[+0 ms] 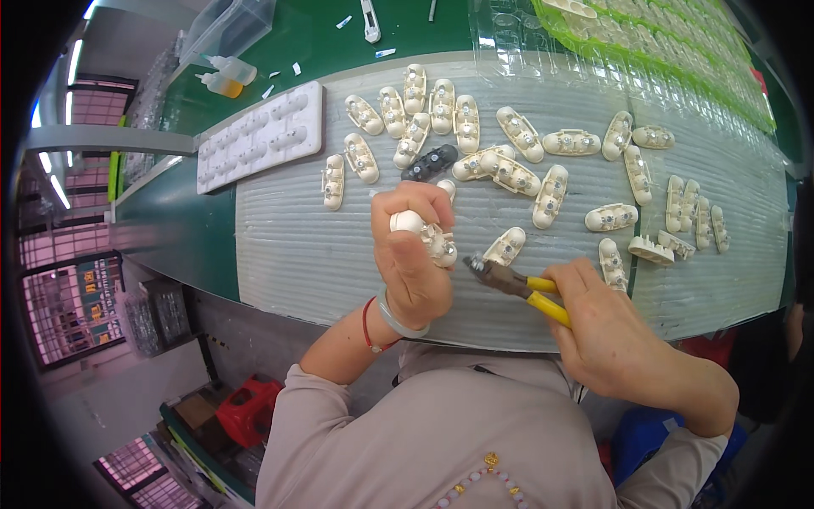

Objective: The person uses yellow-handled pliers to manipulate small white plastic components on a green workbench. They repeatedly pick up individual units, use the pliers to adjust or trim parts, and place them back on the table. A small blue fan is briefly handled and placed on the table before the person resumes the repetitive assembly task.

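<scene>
My left hand [413, 254] is closed around a cream plastic part [437, 245] with a rounded end and small metal bits on it. In my right hand [598, 327] are pliers [509, 280] with yellow handles, their dark jaws pointing left, a short gap away from the held part. Just beyond those jaws lies another cream oval part [506, 247]. Several more such oval parts [551, 196] with metal fittings are spread over the ribbed sheet [339, 263]. One dark grey part [430, 163] lies among them, behind my left hand.
A white moulded tray [261, 136] with round bumps stands at the left. Behind it are small bottles [225, 76] and a clear bin [227, 34]. A white-handled cutter [370, 21] lies at the back. Clear plastic trays [543, 42] and a green tray [661, 51] fill the back right.
</scene>
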